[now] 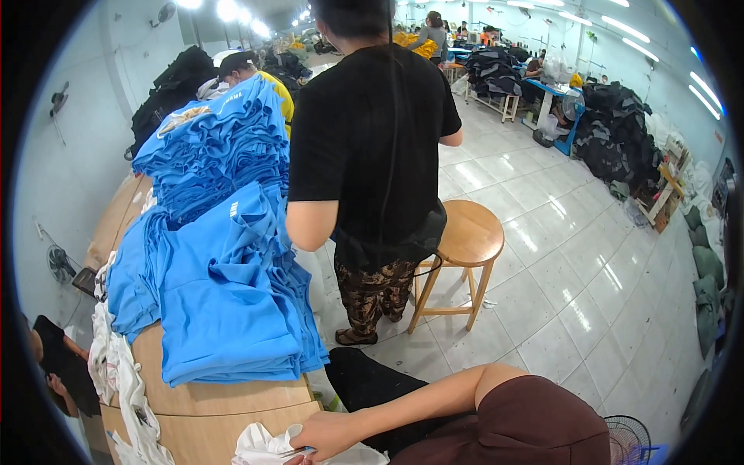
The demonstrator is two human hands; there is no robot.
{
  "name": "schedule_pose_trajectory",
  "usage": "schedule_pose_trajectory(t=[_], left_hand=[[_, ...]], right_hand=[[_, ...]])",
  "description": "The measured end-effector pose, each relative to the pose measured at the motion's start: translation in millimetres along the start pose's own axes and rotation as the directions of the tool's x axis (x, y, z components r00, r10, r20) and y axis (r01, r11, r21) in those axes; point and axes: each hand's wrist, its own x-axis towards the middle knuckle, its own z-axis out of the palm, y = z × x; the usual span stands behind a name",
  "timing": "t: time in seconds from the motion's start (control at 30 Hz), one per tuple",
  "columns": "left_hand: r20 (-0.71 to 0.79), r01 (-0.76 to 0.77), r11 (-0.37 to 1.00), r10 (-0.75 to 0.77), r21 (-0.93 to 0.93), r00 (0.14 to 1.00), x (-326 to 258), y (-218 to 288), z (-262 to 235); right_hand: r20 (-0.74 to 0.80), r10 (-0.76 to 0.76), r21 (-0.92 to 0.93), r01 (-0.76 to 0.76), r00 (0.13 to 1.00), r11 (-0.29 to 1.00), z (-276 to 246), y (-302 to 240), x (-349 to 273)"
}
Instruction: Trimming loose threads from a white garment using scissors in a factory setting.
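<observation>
My right hand [332, 435] is closed at the table's near edge, its forearm coming in from the lower right. In its fingers is a small blue and metal tool [304, 451] that looks like thread snips, partly hidden. White cloth [260, 445] lies bunched under and beside this hand. Of my left hand [294, 460], only a bit of the fingers shows at the lower edge, against the cloth; their grip is cut off. Just beyond, a stack of folded blue garments [225, 310] rests on the wooden table [213, 399].
A taller blue garment pile [213, 155] rises farther back. A person in black [368, 147] stands right of the table, beside a round wooden stool [470, 232]. White cloth [128, 380] hangs along the table's left edge. Dark fabric heaps [612, 128] lie across the tiled floor [542, 256].
</observation>
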Motion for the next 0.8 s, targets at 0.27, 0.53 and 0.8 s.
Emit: schedule_pose_trajectory(t=[0.27,0.53,0.8], left_hand=[[-0.075,0.094,0.994,-0.099,-0.064,0.992,11.1,-19.5,12.0],[-0.148,-0.044,0.998,0.049,0.036,0.988,10.2,-1.6,26.5],[-0.053,0.014,1.000,-0.015,-0.016,0.998,0.6,3.2,23.3]], right_hand=[[0.067,0.151,-0.210,-0.134,0.986,0.968,-11.3,22.3,8.7],[-0.106,0.316,-0.155,-0.329,0.943,0.931,-27.2,10.1,-21.7],[0.058,0.521,0.140,-0.524,0.851,0.840,-15.7,-18.9,-30.7]])
